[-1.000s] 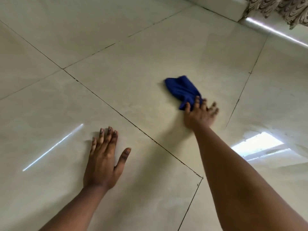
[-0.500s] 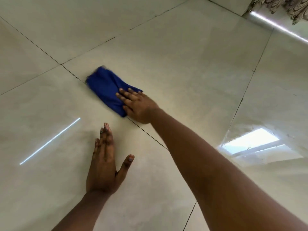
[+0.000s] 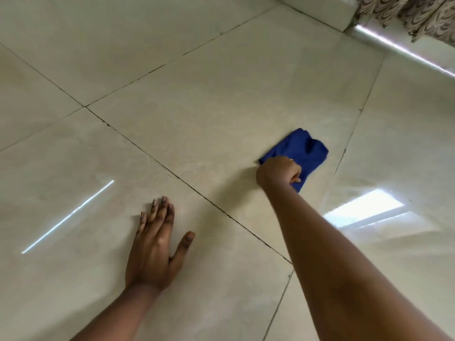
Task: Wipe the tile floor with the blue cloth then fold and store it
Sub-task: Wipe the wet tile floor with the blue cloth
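Note:
The blue cloth lies bunched on the glossy beige tile floor, right of centre. My right hand presses on its near edge with the fingers curled into it, the arm stretched out from the lower right. My left hand rests flat on the floor at lower centre, fingers spread, holding nothing. A dark grout line runs diagonally between the two hands.
A white skirting or ledge borders the floor at the top right, with a patterned curtain hanging beyond it. Bright window reflections lie on the tiles at right, and a thin light streak at left.
My right hand has swept the cloth from the left, near the tile joint above my left hand, back to the right. The fingers went from flat to curled. My left hand stayed put.

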